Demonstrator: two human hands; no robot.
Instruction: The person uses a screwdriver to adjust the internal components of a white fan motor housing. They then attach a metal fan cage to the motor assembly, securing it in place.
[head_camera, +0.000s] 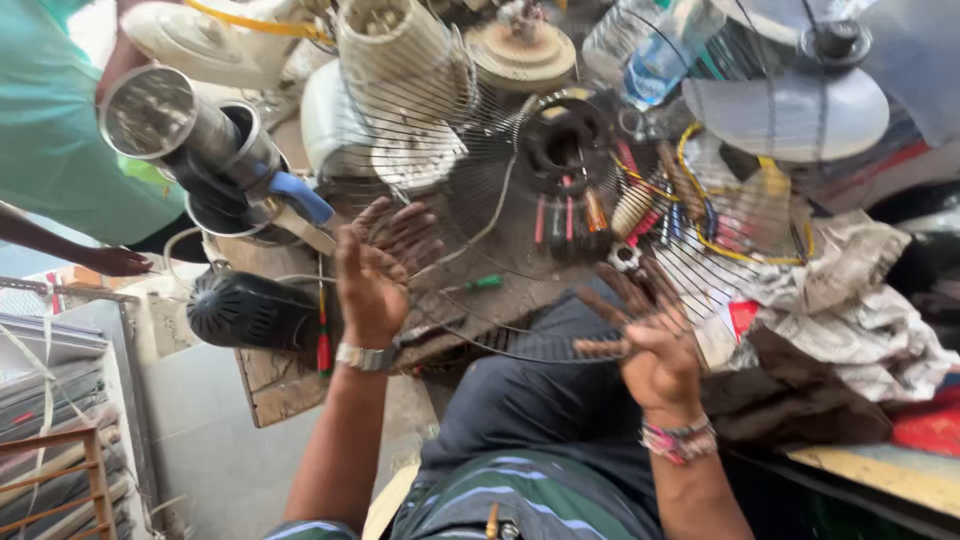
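Note:
A round wire fan guard (540, 200) stands tilted in front of me over a cluttered wooden workbench (280, 385). My left hand (375, 265), with a metal watch at the wrist, grips the guard's left side, fingers curled through the wires. My right hand (640, 335), with bead bracelets at the wrist, holds the guard's lower right rim, fingers spread over the wires. Through the guard I see a black hub ring (565, 140), several screwdrivers (570, 215) and yellow and red cables (720, 215).
A black fan motor (245, 310) lies at the bench's left edge. Metal cans (190, 135), white fan parts (390, 90), a plastic bottle (650, 45) and fan blades (790, 110) crowd the back. Crumpled cloth (850, 300) lies right. Another person in green (50, 130) stands at left.

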